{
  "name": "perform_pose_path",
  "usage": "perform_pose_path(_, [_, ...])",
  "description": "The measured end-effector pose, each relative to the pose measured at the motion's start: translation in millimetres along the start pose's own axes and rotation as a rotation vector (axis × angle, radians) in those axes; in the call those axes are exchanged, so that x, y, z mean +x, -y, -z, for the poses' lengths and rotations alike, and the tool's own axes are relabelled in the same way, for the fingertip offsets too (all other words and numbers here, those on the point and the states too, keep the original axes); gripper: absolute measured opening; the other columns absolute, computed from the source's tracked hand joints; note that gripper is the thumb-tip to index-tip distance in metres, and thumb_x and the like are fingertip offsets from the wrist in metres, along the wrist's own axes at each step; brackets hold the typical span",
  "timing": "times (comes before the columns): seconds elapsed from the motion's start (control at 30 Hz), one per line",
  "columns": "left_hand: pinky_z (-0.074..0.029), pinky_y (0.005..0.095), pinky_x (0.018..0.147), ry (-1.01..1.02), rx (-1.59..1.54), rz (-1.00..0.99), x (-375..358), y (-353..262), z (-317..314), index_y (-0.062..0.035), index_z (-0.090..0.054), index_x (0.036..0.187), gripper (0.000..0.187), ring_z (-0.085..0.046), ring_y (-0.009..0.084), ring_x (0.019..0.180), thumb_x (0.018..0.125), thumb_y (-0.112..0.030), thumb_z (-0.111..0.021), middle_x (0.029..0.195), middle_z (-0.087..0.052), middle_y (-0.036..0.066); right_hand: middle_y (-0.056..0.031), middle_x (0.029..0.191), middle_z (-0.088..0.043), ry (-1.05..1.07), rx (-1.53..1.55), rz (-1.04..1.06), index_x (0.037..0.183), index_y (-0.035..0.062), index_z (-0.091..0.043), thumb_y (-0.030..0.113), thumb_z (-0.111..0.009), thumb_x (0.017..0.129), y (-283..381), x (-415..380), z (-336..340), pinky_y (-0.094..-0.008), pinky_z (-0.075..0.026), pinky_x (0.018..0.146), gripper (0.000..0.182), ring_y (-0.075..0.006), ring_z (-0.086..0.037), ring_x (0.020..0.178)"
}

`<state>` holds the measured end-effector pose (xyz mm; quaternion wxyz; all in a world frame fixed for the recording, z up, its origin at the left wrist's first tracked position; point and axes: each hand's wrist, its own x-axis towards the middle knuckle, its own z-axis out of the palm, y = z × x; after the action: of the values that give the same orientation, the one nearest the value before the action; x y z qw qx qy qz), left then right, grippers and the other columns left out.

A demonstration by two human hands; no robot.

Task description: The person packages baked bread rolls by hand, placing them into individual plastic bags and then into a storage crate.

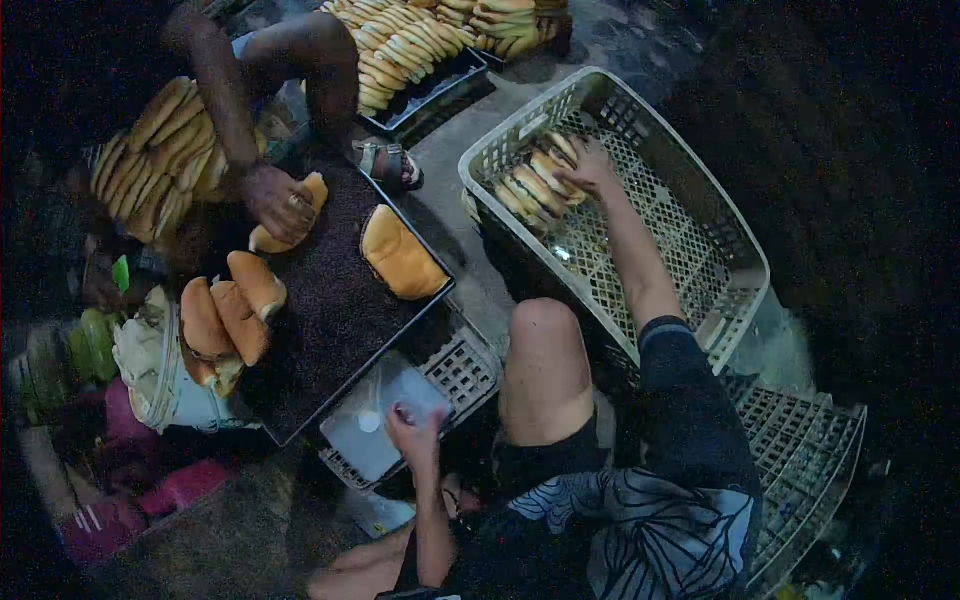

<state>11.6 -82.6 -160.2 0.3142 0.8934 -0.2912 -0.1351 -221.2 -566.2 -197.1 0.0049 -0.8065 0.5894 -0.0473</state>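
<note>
My right hand [590,168] reaches into a large pale plastic crate [690,150], its fingers closed around a filled bread roll [562,152] at the end of a short row. More filled rolls [528,198] stand packed on edge beside it, against the crate's left end. My left hand [415,432] hovers over a clear plastic bag or lid [365,440], fingers loosely bent and apart, with nothing visible in them. Nearby, a golden split bun [402,252] lies on a dark tray [330,290] covered with dark granules.
Across the tray, another person's hand [275,205] holds a roll [313,190]. Several buns [238,310] sit at the tray's left edge. Stacked rolls [160,160] stand behind, and more fill a black tray [440,95]. A slatted crate [800,440] is at my right.
</note>
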Motion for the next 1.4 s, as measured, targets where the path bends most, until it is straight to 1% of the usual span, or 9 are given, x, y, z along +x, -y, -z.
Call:
perform_pose_path(0.1, [-0.039, 0.0370, 0.070, 0.106, 0.200, -0.109, -0.5, 13.4, -6.0, -0.0004, -0.051, 0.092, 0.034, -0.048, 0.0295, 0.077, 0.069, -0.021, -0.065, 0.083, -0.052, 0.014, -0.0152, 0.114, -0.047, 0.216, 0.658, -0.055, 0.125, 0.0068, -0.033, 0.044, -0.066, 0.063, -18.1, 4.9, -26.2, -0.0339, -0.035, 0.088, 0.079, -0.0238, -0.047, 0.103])
perform_pose_path(0.37, [-0.038, 0.0372, 0.066, 0.038, 0.146, -0.181, -1.0, 1.7, -1.8, 0.0011, -0.054, 0.078, 0.018, -0.048, 0.0322, 0.074, 0.078, -0.017, -0.053, 0.076, -0.052, 0.015, -0.0169, 0.123, -0.039, 0.435, 0.398, -0.188, 0.126, 0.0063, -0.029, 0.042, -0.059, 0.069, 26.9, 5.4, 17.0, -0.0368, -0.030, 0.094, 0.074, -0.0293, -0.040, 0.111])
perform_pose_path(0.43, [-0.041, 0.0333, 0.065, 0.170, -0.043, -0.104, 8.5, 19.4, 5.4, 0.0027, -0.055, 0.082, 0.021, -0.051, 0.0273, 0.070, 0.082, -0.017, -0.048, 0.077, -0.054, 0.013, -0.0157, 0.114, -0.045, -0.203, -0.014, -0.066, 0.120, 0.0050, -0.036, 0.040, -0.057, 0.071, 66.9, -37.7, 65.4, -0.0376, -0.036, 0.088, 0.064, -0.0312, -0.045, 0.104])
perform_pose_path(0.6, [-0.043, 0.0270, 0.067, 0.307, -0.501, 0.121, -6.1, -16.1, 79.3, 0.0036, -0.056, 0.093, 0.027, -0.053, 0.0142, 0.076, 0.085, -0.020, -0.046, 0.082, -0.056, 0.009, -0.0132, 0.085, -0.057, 1.227, 0.977, 0.657, 0.098, 0.0006, -0.052, 0.023, -0.055, 0.078, 199.2, -251.3, 205.1, -0.0317, -0.042, 0.074, 0.030, -0.0191, -0.056, 0.085])
perform_pose_path(0.63, [-0.043, 0.0264, 0.067, 0.380, -0.759, 0.244, -13.3, -37.2, 86.3, 0.0034, -0.057, 0.092, 0.027, -0.054, 0.0139, 0.076, 0.084, -0.020, -0.047, 0.083, -0.057, 0.010, -0.0152, 0.085, -0.057, 1.036, 1.126, 0.858, 0.098, 0.0002, -0.051, 0.025, -0.053, 0.079, 217.3, -300.8, 166.1, -0.0344, -0.042, 0.074, 0.031, -0.0244, -0.055, 0.084])
perform_pose_path(1.1, [-0.043, 0.0224, 0.064, 0.646, -0.816, 0.268, -65.2, -46.5, 83.7, 0.0012, -0.062, 0.085, 0.021, -0.054, 0.0115, 0.067, 0.067, -0.009, -0.066, 0.072, -0.058, 0.003, -0.0150, 0.058, -0.048, 0.242, 0.820, 0.281, 0.073, 0.0028, -0.041, 0.020, -0.053, 0.080, 211.4, -407.6, 159.2, -0.0384, -0.040, 0.046, 0.022, -0.0334, -0.052, 0.053])
perform_pose_path(1.3, [-0.043, 0.0280, 0.067, 0.358, -0.661, 0.074, -79.8, -47.7, 93.9, -0.0053, -0.065, 0.081, 0.016, -0.054, 0.0189, 0.074, 0.065, -0.005, -0.063, 0.074, -0.054, 0.008, -0.0148, 0.064, -0.055, 0.363, 0.872, 0.337, 0.092, 0.0019, -0.048, 0.015, -0.053, 0.080, 221.1, -409.6, 167.2, -0.0333, -0.042, 0.045, 0.018, -0.0289, -0.056, 0.055])
perform_pose_path(1.37, [-0.043, 0.0293, 0.067, 0.150, -0.571, -0.083, -89.2, -57.1, 96.5, -0.0056, -0.065, 0.079, 0.018, -0.053, 0.0203, 0.075, 0.064, 0.000, -0.058, 0.075, -0.053, 0.008, -0.0121, 0.085, -0.059, 1.419, 1.144, -0.251, 0.116, 0.0077, -0.041, 0.019, -0.053, 0.081, 222.8, -398.1, 178.2, -0.0264, -0.046, 0.053, 0.039, -0.0218, -0.059, 0.071])
perform_pose_path(1.4, [-0.043, 0.0293, 0.067, 0.145, -0.571, -0.089, -89.9, -57.9, 97.3, -0.0056, -0.065, 0.079, 0.018, -0.053, 0.0203, 0.075, 0.064, 0.000, -0.058, 0.075, -0.053, 0.008, -0.0121, 0.085, -0.059, 1.415, 1.147, -0.244, 0.116, 0.0077, -0.041, 0.019, -0.053, 0.081, 219.8, -391.7, 165.9, -0.0264, -0.046, 0.053, 0.039, -0.0218, -0.059, 0.071])
